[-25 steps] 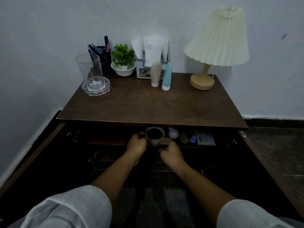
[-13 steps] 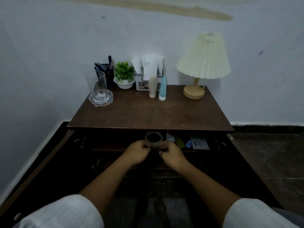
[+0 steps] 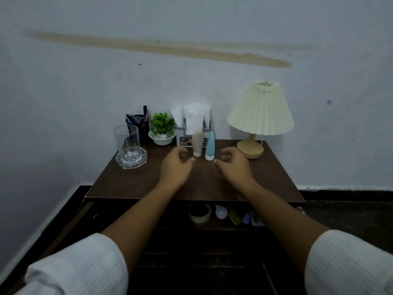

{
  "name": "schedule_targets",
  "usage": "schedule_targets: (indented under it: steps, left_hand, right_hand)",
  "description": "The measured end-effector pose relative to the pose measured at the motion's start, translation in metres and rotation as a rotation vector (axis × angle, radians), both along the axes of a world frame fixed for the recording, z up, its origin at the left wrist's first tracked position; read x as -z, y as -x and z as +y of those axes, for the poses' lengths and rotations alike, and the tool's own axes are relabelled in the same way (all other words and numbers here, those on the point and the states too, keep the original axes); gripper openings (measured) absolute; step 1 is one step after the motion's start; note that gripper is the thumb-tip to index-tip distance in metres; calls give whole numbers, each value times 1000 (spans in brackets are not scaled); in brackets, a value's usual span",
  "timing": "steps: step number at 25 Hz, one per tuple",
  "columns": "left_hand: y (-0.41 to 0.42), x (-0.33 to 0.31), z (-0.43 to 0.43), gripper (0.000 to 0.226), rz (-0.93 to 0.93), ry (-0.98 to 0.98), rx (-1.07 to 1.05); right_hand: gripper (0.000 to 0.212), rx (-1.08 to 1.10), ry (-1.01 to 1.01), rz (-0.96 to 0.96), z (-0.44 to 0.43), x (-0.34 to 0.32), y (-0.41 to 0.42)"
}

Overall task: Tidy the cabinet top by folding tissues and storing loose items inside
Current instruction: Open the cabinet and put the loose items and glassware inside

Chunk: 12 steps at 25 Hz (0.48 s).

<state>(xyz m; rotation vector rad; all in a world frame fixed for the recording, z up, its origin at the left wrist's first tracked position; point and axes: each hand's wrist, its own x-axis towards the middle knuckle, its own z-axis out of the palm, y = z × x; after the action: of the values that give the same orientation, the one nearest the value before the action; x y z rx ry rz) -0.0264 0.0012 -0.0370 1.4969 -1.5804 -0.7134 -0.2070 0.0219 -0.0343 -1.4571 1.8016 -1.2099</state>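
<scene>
Left hand (image 3: 176, 167): above the cabinet top (image 3: 131, 182), fingers loosely curled, holding nothing. Right hand (image 3: 232, 167): same posture, empty, thumb pointing inward. The two hands are apart, with a gap between the thumbs.

Just beyond the fingertips, in that gap: beige bottle (image 3: 197, 143) and blue bottle (image 3: 210, 145), both upright, side by side, neither touched.

Directly behind the bottles: grey tissue holder (image 3: 182, 133) against the wall, white tissues (image 3: 194, 118) standing up out of it.

Left of the holder: small green plant (image 3: 162, 124) in a white bowl (image 3: 161, 141); then a dark pen cup (image 3: 139, 126) with pens; then a clear glass (image 3: 127, 139) standing in a glass dish (image 3: 131, 161) near the left back corner.

Right back corner: lamp (image 3: 260, 111), pleated cream shade, round wooden base.

Below the top's front edge, on the open shelf: tape roll (image 3: 200, 212), white ball (image 3: 221, 211), yellow item (image 3: 235, 218), small blue item (image 3: 246, 219), in a row. Further right is too dark to identify.

White sleeves (image 3: 80, 267) at the lower frame corners.
</scene>
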Motion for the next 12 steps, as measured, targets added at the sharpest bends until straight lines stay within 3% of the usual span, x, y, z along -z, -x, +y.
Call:
schedule_targets:
  steps: [4,8,12]
  left_hand:
    - [15,24,-52,61,-16,-3,-25]
    - [29,39,-79,55,-89,53,-47]
    - [36,48,-85,53,-174,89,-52]
  right_hand:
    - [65,-9,-13,200,-44,23,-2]
    - [58,19,14,389,-71,37,-6]
    - [41,35,12,447,-78,41,-8]
